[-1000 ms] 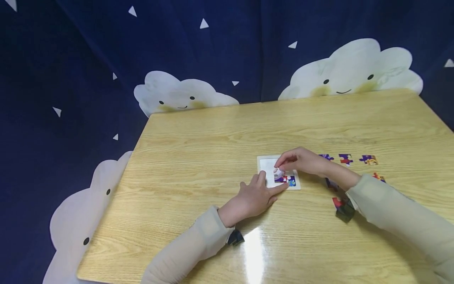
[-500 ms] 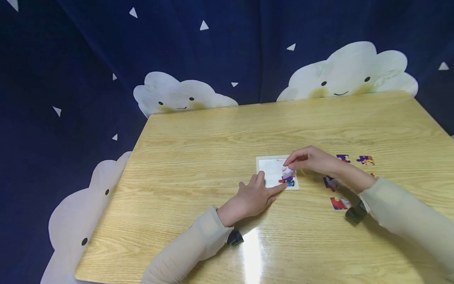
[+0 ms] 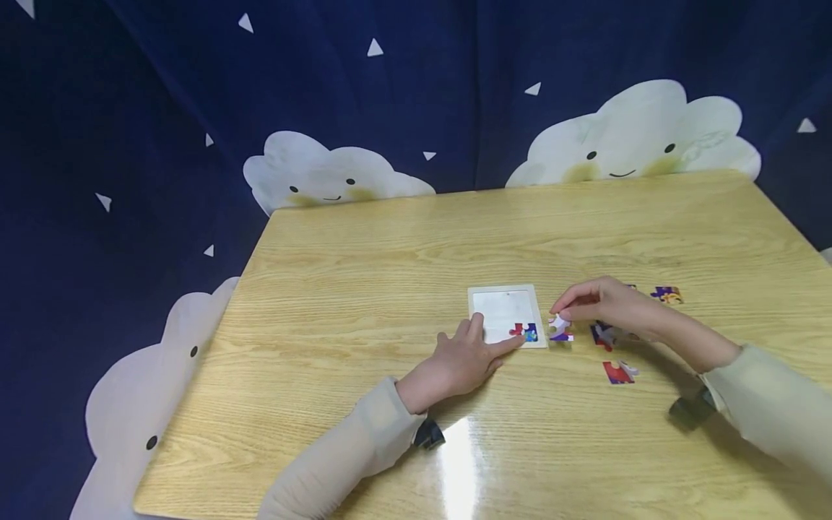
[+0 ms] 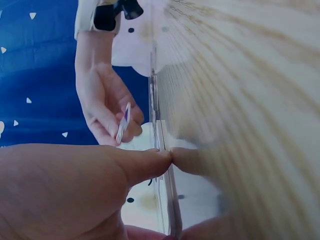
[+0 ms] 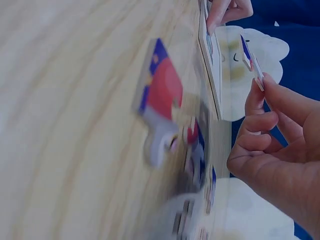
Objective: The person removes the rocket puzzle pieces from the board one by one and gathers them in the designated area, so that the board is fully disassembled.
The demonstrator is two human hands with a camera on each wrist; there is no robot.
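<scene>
My right hand (image 3: 614, 307) pinches a white and purple jigsaw piece (image 3: 560, 328) between thumb and fingertips, just past the right edge of a white puzzle tray (image 3: 539, 307). In the right wrist view this piece (image 5: 256, 67) is held up off the table, tilted. My left hand (image 3: 461, 361) rests with fingers spread at the tray's lower left, one finger reaching along the bottom edge. At that fingertip, a blue and red piece (image 3: 525, 331) lies in the tray's lower right corner. The left wrist view shows the thumb (image 4: 145, 165) against the tray's edge.
Loose jigsaw pieces lie right of the tray: a red and white one (image 3: 620, 372), a dark one (image 3: 603, 334) and an orange and purple one (image 3: 667, 295). Others are partly hidden behind my right hand. A dark curtain (image 3: 390, 94) with clouds hangs behind the wooden table (image 3: 364, 282).
My right hand has moved right, carrying the white and purple piece from over the tray to beyond its right edge. More of the tray's white inside shows. My left hand has stayed in place.
</scene>
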